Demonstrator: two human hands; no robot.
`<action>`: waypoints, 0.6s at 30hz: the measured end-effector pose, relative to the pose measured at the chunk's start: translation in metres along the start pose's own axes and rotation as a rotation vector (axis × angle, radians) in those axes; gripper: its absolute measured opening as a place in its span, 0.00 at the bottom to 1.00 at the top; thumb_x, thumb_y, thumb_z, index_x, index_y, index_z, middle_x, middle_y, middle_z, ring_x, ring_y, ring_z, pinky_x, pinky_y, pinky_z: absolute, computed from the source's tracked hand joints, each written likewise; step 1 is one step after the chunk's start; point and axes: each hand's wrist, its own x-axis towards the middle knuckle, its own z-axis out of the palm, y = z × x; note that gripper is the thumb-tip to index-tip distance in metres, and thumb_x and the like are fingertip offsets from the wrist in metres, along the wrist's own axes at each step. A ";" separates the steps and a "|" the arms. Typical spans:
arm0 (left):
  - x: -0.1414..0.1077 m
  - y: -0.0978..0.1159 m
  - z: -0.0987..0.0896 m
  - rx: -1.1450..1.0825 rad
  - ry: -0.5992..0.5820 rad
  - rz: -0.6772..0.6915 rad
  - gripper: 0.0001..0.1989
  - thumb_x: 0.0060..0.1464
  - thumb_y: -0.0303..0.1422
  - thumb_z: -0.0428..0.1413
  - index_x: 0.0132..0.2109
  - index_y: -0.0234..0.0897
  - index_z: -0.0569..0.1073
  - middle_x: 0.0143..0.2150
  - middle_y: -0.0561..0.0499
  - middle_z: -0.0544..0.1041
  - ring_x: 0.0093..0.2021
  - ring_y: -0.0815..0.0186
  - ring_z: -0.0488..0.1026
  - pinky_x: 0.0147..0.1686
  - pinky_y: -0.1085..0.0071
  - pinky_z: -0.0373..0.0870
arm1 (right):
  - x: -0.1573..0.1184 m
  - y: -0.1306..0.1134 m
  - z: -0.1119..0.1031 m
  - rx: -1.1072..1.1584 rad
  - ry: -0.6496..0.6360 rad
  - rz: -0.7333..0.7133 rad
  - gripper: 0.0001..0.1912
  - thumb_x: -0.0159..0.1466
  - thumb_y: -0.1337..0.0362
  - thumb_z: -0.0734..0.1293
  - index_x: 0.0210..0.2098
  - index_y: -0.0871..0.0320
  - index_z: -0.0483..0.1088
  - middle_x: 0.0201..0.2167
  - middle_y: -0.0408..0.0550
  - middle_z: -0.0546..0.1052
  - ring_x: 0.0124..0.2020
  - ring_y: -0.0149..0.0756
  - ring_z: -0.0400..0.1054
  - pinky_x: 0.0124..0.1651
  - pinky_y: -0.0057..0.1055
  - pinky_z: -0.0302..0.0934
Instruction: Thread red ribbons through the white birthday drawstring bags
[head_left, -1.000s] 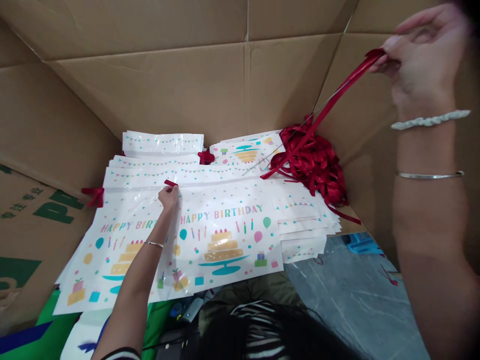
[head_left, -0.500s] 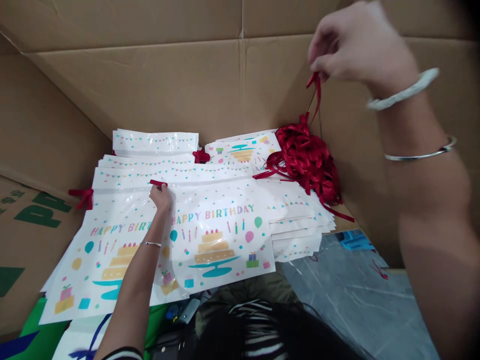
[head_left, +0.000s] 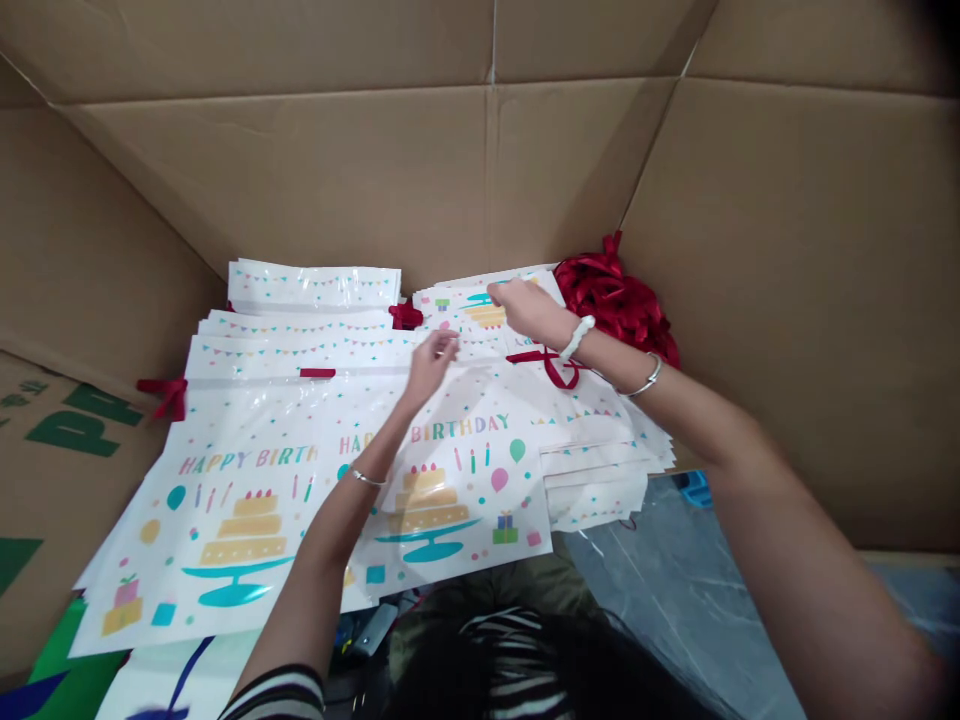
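Fingers first: on the left hand [head_left: 429, 365] they're spread open, a bit blurry, hovering just over the pile and holding nothing I can see. The right hand [head_left: 531, 310] is down on the far stack of plastic birthday bags [head_left: 469, 305], with its fingers [head_left: 501, 292] lying fairly flat on top, but I can't tell if they've pinched an edge or are just resting there. A loop of red ribbon [head_left: 553, 366] sits right by that wrist, and a big tangle of red ribbon [head_left: 615, 298] is just past the hand. Closer in, a short red ribbon piece [head_left: 317, 373] lies along the top edge of the front bags [head_left: 247, 520], which overlap like shingles inside a big cardboard box [head_left: 787, 300]. Tip from me: that glossy plastic looks slippery, so a flat hand on the pile probably steadies it better than fingertips alone, and keeping the ribbon loop clear of the wrist should help avoid snags.
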 end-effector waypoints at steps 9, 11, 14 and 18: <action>0.023 0.004 0.059 -0.384 -0.158 -0.082 0.10 0.52 0.33 0.66 0.38 0.35 0.74 0.26 0.52 0.77 0.28 0.66 0.75 0.28 0.71 0.70 | 0.003 -0.044 0.030 0.070 -0.076 0.127 0.19 0.65 0.74 0.68 0.56 0.65 0.71 0.46 0.65 0.80 0.49 0.51 0.76 0.44 0.34 0.65; 0.023 0.000 0.057 -0.392 -0.142 -0.102 0.11 0.49 0.33 0.67 0.36 0.36 0.73 0.27 0.52 0.78 0.29 0.65 0.77 0.31 0.69 0.74 | 0.002 -0.043 0.035 0.104 -0.067 0.155 0.17 0.66 0.72 0.68 0.55 0.64 0.72 0.46 0.66 0.80 0.49 0.52 0.76 0.45 0.34 0.65; 0.021 -0.005 0.060 -0.406 -0.089 -0.121 0.15 0.46 0.36 0.69 0.32 0.37 0.70 0.27 0.53 0.78 0.29 0.65 0.77 0.33 0.66 0.77 | -0.001 -0.040 0.042 0.178 -0.034 0.190 0.14 0.70 0.68 0.65 0.53 0.63 0.74 0.46 0.68 0.80 0.49 0.52 0.76 0.47 0.35 0.63; 0.014 -0.006 0.066 -0.418 -0.024 -0.108 0.18 0.44 0.41 0.70 0.33 0.38 0.71 0.29 0.51 0.80 0.29 0.64 0.78 0.34 0.65 0.78 | -0.005 -0.029 0.050 0.353 0.027 0.237 0.13 0.72 0.60 0.63 0.47 0.60 0.77 0.44 0.63 0.81 0.48 0.49 0.75 0.47 0.35 0.63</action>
